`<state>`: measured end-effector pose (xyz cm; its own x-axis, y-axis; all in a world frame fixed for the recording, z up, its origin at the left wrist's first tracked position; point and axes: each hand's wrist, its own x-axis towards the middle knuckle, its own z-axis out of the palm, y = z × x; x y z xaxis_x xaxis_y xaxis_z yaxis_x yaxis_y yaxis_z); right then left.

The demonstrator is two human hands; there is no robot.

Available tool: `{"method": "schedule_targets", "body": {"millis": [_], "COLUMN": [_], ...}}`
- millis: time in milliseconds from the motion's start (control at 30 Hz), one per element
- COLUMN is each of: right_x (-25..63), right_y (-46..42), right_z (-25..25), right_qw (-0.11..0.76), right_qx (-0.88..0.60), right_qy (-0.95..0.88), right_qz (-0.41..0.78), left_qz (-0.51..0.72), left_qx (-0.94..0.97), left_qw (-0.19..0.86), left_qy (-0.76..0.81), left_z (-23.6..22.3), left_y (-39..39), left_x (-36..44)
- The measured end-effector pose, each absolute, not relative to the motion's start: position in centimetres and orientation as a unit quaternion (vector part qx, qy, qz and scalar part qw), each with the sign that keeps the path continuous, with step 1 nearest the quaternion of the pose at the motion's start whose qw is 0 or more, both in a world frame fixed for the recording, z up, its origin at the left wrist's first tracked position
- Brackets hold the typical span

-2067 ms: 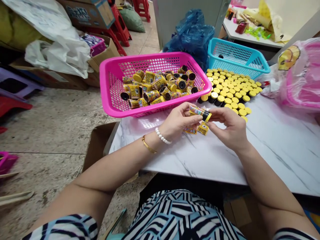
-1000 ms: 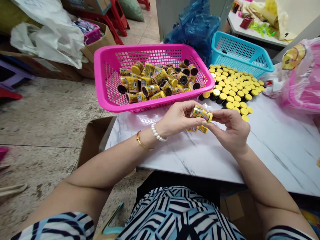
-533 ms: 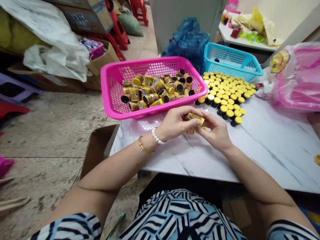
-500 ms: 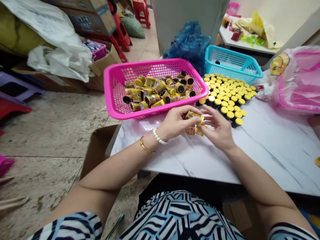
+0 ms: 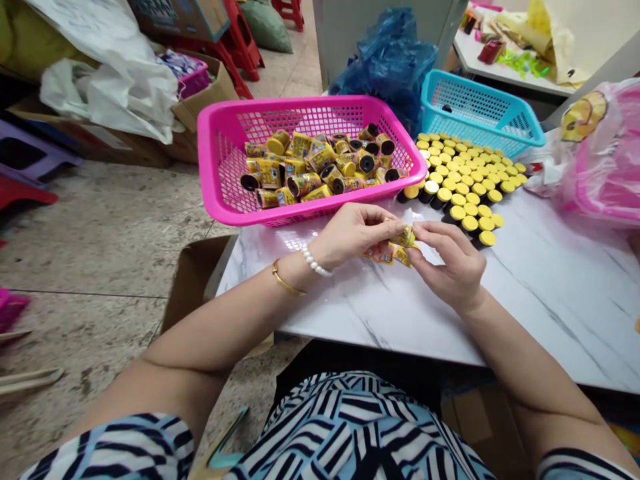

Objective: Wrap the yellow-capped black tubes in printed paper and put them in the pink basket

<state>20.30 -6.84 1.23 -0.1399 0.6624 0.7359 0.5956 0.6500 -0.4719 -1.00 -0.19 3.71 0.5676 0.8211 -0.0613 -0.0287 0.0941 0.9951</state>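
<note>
My left hand [image 5: 353,232] and my right hand [image 5: 453,263] meet over the white marble table [image 5: 550,293], both pinched on one small yellow-labelled canister [image 5: 404,236] held sideways between the fingertips. Under the hands lie a few loose yellow labels [image 5: 380,254] on the tabletop. Just beyond my left hand stands a pink basket [image 5: 220,167] holding several labelled canisters [image 5: 310,170]. To the right of it, several black canisters with yellow caps [image 5: 465,190] stand upright in rows.
A blue basket [image 5: 480,113] sits behind the capped canisters, with a blue plastic bag [image 5: 390,53] beside it. A pink bag [image 5: 600,160] lies at the table's right. An open cardboard box [image 5: 193,287] stands on the floor by the table's left edge.
The canister was held out lengthwise between both hands; now the hands have closed in around it and sit lower, nearer the labels. The view shifted slightly.
</note>
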Motion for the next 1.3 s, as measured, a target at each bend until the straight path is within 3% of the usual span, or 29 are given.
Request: {"method": "schedule_targets", "body": {"millis": [67, 200, 267, 367, 500, 700, 833, 1067, 1300], "right_x": [20.2, 19.0, 19.0, 20.2, 21.7, 20.4, 20.3, 20.7, 21.1], "right_y": [-6.9, -7.0, -6.7, -5.9, -5.3, -6.1, -6.3, -6.6, -6.5], "right_z": [1.1, 1.0, 1.1, 1.6, 2.0, 1.8, 2.1, 1.9, 2.3], "right_qw": [0.508, 0.546, 0.522, 0.473, 0.483, 0.566, 0.540, 0.543, 0.491], "right_qx": [-0.413, -0.452, -0.450, -0.458, -0.447, -0.467, -0.439, -0.445, -0.425], "right_qy": [-0.755, -0.636, -0.593, -0.597, -0.606, -0.593, -0.634, -0.702, -0.746], "right_qz": [0.037, 0.306, 0.416, 0.459, 0.447, 0.332, 0.337, 0.120, 0.152], "left_qz": [0.318, 0.374, 0.365, 0.336, 0.309, 0.289, 0.269, 0.252, 0.226], "left_qx": [0.587, 0.584, 0.591, 0.581, 0.545, 0.484, 0.495, 0.424, 0.399], "left_qw": [0.672, 0.666, 0.667, 0.677, 0.710, 0.780, 0.764, 0.821, 0.844], "left_qy": [0.321, 0.275, 0.270, 0.302, 0.321, 0.272, 0.314, 0.286, 0.278], "left_z": [3.8, 3.8, 3.8, 3.3, 2.6, 3.2, 3.1, 2.6, 2.7], "left_y": [-0.2, -0.2, -0.1, 0.3, 0.4, 0.0, -0.3, -0.8, -0.4], "left_x": [-1.0, -1.1, -1.2, -1.1, -0.6, -0.3, -0.1, 0.2, 0.0]}}
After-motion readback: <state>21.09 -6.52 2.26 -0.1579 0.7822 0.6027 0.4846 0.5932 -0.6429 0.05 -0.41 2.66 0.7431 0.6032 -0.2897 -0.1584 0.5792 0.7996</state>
